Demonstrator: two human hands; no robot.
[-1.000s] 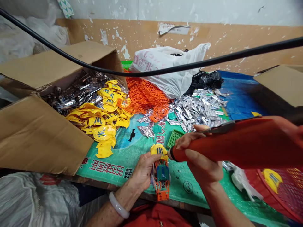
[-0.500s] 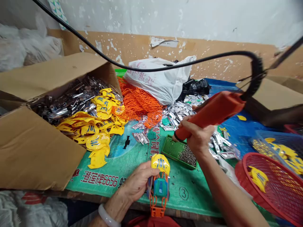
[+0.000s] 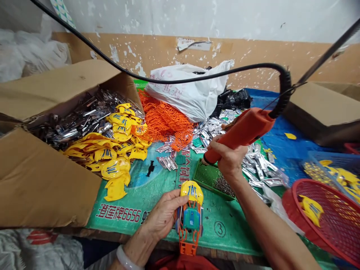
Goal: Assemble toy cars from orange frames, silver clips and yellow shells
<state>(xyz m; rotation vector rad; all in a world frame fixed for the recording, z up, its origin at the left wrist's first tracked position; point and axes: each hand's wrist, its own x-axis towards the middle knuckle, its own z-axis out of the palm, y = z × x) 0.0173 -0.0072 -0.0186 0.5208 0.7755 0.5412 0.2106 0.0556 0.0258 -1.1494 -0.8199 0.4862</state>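
My left hand (image 3: 166,210) grips the left side of a toy car body (image 3: 191,218), near the front edge of the green sheet. The toy has a yellow hood, a green centre and an orange frame. My right hand (image 3: 231,159) is wrapped round an orange electric screwdriver (image 3: 244,131), tilted with its tip low over a green perforated tray (image 3: 204,175). Small dark screws (image 3: 224,186) lie in the tray's right part. The screwdriver's tip is too small to make out.
At left, a cardboard box (image 3: 50,180) spills dark chrome parts beside yellow hoods (image 3: 115,167). Orange frames (image 3: 164,122), a white bag (image 3: 185,92) and silver pieces (image 3: 257,163) lie behind. A red basket (image 3: 323,221) stands at right. A black cable (image 3: 180,81) crosses above.
The screwdriver and my right hand have shifted slightly left, and its cable end has swung left. My left hand still holds the toy. The view has shifted a little.
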